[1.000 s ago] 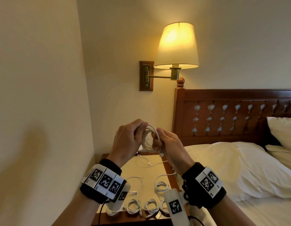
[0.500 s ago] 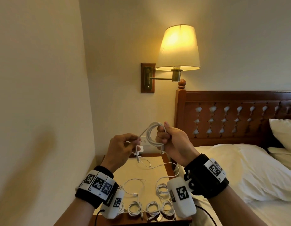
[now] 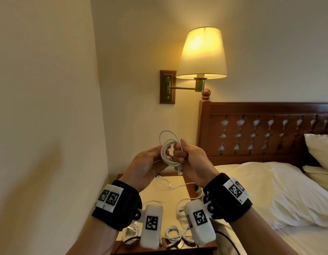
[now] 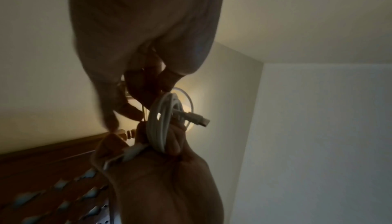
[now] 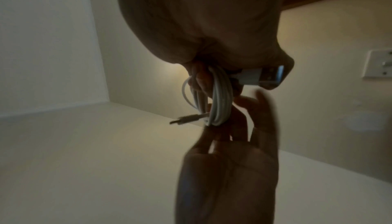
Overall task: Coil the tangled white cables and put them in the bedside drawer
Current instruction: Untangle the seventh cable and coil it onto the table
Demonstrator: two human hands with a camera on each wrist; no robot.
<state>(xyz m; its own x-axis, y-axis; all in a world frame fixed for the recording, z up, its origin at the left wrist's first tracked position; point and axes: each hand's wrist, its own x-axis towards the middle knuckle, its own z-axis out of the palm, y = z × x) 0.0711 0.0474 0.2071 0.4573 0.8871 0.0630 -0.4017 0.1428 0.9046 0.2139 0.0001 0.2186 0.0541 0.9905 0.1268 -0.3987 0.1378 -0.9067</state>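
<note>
Open air lies above the counter [image 3: 170, 197], bounded left by the wall [image 3: 49, 126] and right by the headboard post [image 3: 203, 137]. Loose white cables [image 3: 173, 234] crowd its near edge; the wall lamp [image 3: 201, 54] overhangs.

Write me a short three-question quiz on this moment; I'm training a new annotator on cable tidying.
1. True or false: the right hand grips the coiled white cable.
2. Where do the other cables lie? A) on the pillow B) on the bedside table C) on the floor
3. Fill in: the wall lamp is switched ____.

Key: 1 true; 2 B; 3 on. The left hand touches the coil with nearly straight fingers.
</note>
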